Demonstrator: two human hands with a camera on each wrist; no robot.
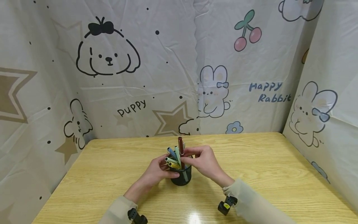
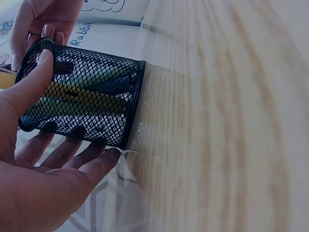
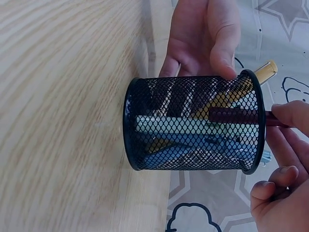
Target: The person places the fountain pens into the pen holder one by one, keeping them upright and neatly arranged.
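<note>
You are working at a light wooden table [image 1: 265, 174] enclosed by cartoon-printed cloth walls [image 1: 167, 62], and a black wire-mesh pen cup [image 1: 183, 177] is standing upright on the table near its middle, between your two hands. Your left hand [image 1: 158, 171] is steadying the cup from its left side: the thumb [image 2: 34, 77] is lying curled over the rim and the other fingers [image 2: 91, 162] are reaching along the mesh wall, so the hand is closed loosely around the cup. Your right hand [image 1: 203, 162] is hovering just right of the rim, its fingertips [image 3: 294, 113] pinching a dark red pen [image 1: 180, 146] that is standing upright with its lower part inside the cup. Beside it, a blue pen [image 1: 172, 152], a pale green pen [image 1: 177, 153] and a yellow pen [image 1: 174, 165] are leaning leftwards out of the cup's mouth. Pale sleeves [image 1: 251, 199] are covering both forearms, and black wrist-mounted cameras [image 1: 226, 206] are sitting at the near edge.
</note>
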